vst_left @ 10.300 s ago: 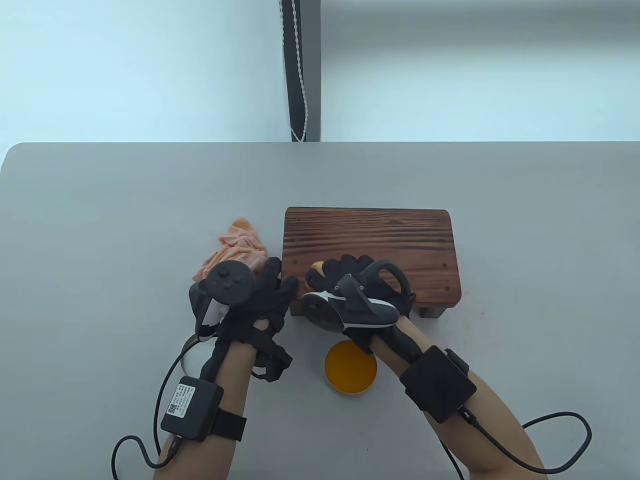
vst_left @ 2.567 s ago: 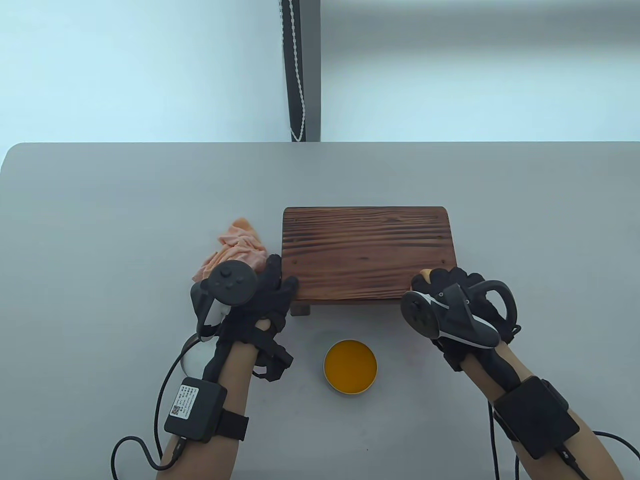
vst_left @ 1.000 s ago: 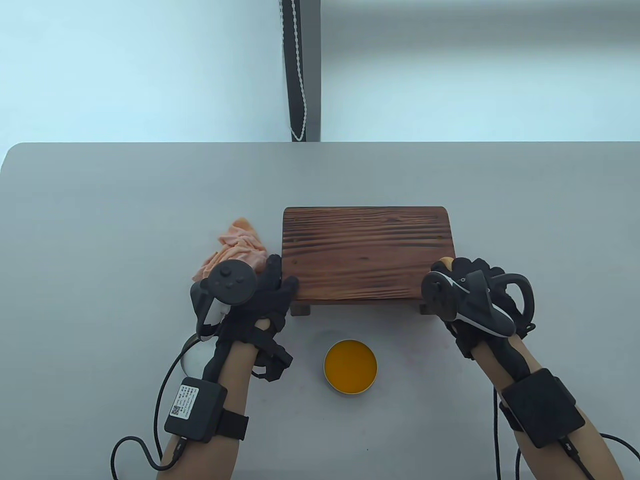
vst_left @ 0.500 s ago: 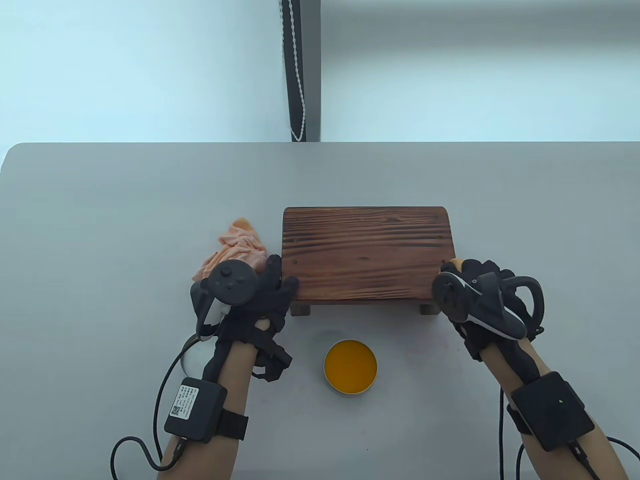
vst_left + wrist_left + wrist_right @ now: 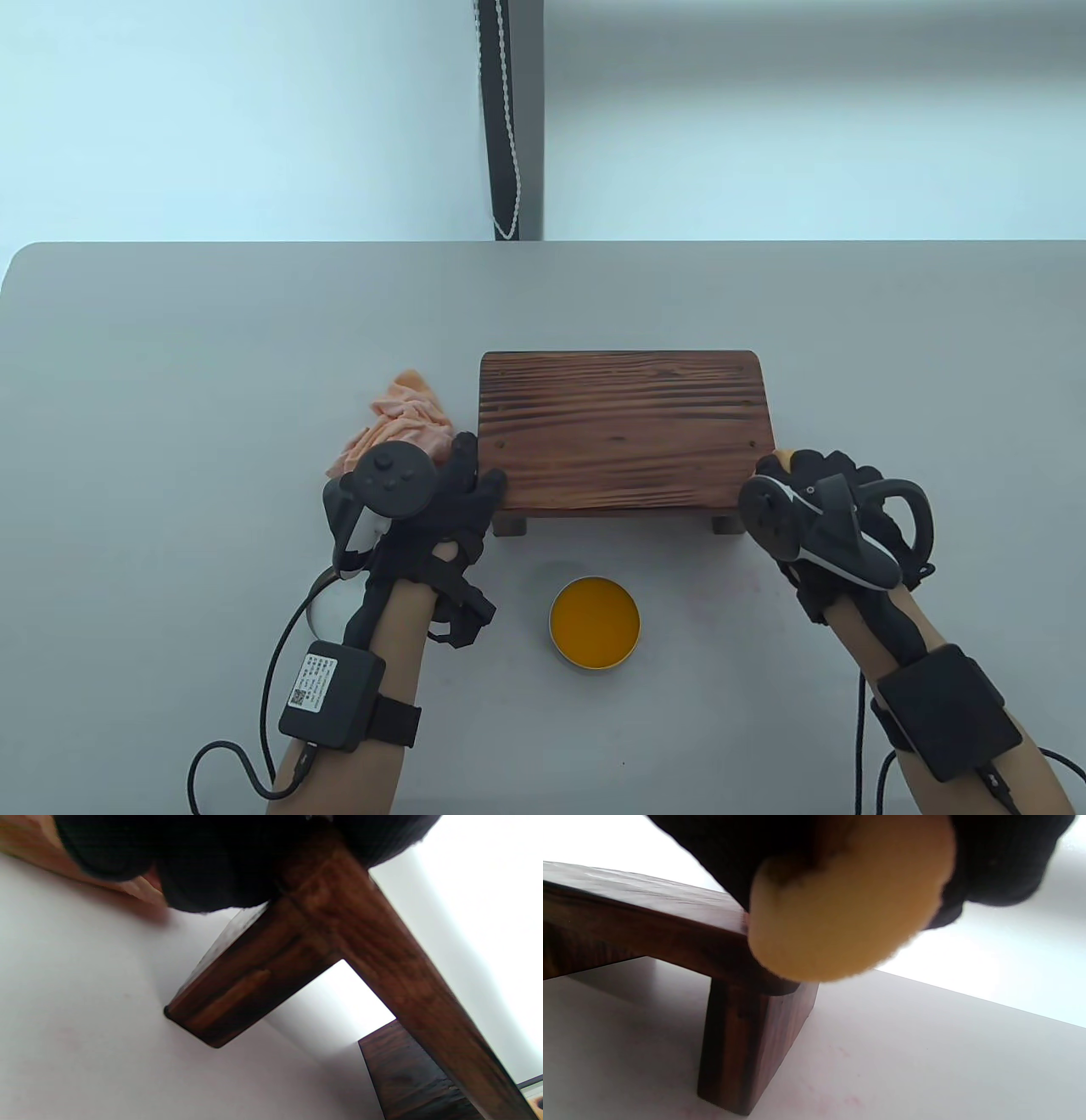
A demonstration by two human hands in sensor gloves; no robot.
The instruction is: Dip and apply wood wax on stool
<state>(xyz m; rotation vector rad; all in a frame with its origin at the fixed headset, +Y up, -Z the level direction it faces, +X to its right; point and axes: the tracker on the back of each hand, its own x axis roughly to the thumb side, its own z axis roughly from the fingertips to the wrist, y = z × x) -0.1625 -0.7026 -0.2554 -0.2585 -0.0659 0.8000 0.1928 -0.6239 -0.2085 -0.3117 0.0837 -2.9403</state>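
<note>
A dark wooden stool [image 5: 624, 429] stands mid-table. My left hand [image 5: 458, 492] grips its near left corner, thumb on the top, and the left wrist view shows the stool's leg [image 5: 242, 984] under my fingers. My right hand [image 5: 806, 475] holds a round yellow sponge pad [image 5: 848, 912] at the stool's near right corner; the pad's edge [image 5: 785, 458] peeks out by my fingertips. In the right wrist view the pad sits against the stool's end [image 5: 670, 938], above its right leg. An open tin of orange wax [image 5: 594, 624] lies in front of the stool.
A crumpled peach cloth [image 5: 399, 420] lies left of the stool, partly behind my left hand. A round lid [image 5: 322, 607] peeks out under my left wrist. Cables trail from both wrist units toward the near table edge. A dark post [image 5: 509, 119] rises behind the table.
My right hand with the pad has slid rightward along the stool's near edge, from its left part to just past the right corner. The left hand has kept its grip.
</note>
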